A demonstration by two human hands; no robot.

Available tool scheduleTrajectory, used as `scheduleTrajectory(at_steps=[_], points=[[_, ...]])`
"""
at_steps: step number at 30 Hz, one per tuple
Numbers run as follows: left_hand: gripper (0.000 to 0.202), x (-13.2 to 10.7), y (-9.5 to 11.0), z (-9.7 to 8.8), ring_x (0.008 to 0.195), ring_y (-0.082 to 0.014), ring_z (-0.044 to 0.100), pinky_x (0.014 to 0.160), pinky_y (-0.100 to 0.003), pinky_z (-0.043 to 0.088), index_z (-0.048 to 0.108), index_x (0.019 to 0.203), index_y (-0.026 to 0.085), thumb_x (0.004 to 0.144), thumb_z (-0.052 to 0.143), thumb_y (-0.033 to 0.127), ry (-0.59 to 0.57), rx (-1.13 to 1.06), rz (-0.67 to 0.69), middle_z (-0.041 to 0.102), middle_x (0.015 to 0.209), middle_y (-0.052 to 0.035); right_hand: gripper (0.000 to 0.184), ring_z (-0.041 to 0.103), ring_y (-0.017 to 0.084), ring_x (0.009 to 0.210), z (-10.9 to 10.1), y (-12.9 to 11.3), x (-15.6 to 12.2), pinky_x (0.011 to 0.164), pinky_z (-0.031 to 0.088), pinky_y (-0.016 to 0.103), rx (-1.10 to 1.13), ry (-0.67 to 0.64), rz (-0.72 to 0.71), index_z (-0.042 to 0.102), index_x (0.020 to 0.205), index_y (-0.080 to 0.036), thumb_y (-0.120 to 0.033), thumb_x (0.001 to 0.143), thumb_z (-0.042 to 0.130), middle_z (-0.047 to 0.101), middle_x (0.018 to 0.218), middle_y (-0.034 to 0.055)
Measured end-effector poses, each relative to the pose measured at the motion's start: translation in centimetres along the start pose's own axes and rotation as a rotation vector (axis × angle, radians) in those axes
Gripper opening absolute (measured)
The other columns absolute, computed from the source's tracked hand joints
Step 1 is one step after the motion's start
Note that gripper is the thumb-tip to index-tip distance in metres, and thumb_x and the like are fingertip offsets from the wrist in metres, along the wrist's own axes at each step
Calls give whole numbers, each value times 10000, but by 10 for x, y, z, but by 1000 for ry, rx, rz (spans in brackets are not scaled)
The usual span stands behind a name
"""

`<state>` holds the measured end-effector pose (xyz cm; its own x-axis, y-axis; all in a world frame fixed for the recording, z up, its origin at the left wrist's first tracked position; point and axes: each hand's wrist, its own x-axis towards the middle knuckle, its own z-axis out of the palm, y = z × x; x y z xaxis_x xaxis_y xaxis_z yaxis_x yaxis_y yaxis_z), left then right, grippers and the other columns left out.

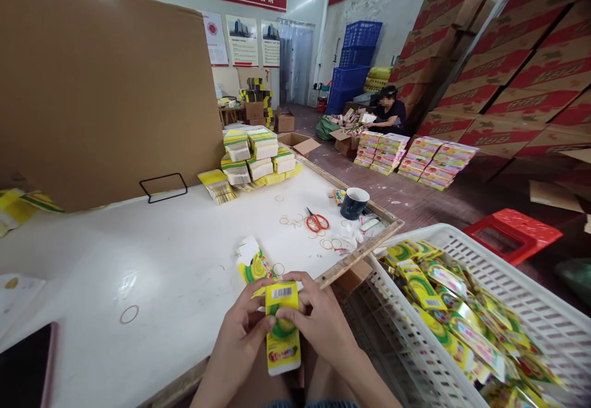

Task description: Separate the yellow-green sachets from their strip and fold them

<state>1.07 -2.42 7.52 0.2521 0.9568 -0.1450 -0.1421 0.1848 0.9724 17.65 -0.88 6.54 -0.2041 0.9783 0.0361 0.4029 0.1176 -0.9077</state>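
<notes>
Closest in: 2 hands, 1 yellow pack (282, 334) between them, held upright just off the near edge of the white surface (161, 254), barcode end up. Left hand (240, 340) closed on the pack's left edge, fingers curled, thumb on front; right hand (318, 322) gripping the right edge, fingertips pinched at the upper part, wrist angled in from lower right. 1 more pack (253, 263) lies flat on the surface just beyond. Lower left, 1 phone (25, 365), and 1 lone rubber band (128, 314) nearby. To the right, 1 white crate (462, 242) w/ a heap of the same packs, too many to count. Mid-surface: 1 pr red scissors (316, 221) among loose bands, 1 dark cup (354, 202) beside it, 1 black wire stand (163, 186). Approx 6 banded bundles (253, 156) stacked at the far end, in front of 1 big cardboard sheet (101, 82). On the floor, 1 red stool (512, 232). Far back, 1 seated person (390, 112), blue crates (355, 57) behind them.
</notes>
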Motion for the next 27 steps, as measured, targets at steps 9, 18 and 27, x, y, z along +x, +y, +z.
scheduleTrajectory(at_steps=[9,18,27], points=[[467,6,-8,10,764,-200,681,696,-308,535,512,1167,207,741,688,280,43,29,12,716,978,-55,204,598,159,754,-1,18,-4,697,484,259,273,138,-137,664,1041,-216,-296,880,569,681,885,33],[646,22,-34,-6,1361,-287,370,1127,-491,293,372,1387,225,788,615,248,217,537,188,431,1454,-124,147,548,255,982,-59,13,4,765,463,369,-202,1228,-277,658,865,-167,-307,830,628,617,965,117],[419,33,-59,-44,1278,-287,491,1097,-464,362,615,1178,147,765,596,209,205,989,150,542,1372,-144,220,583,209,859,-6,36,11,762,458,331,-316,534,-115,631,957,-183,-242,934,420,643,942,84]])
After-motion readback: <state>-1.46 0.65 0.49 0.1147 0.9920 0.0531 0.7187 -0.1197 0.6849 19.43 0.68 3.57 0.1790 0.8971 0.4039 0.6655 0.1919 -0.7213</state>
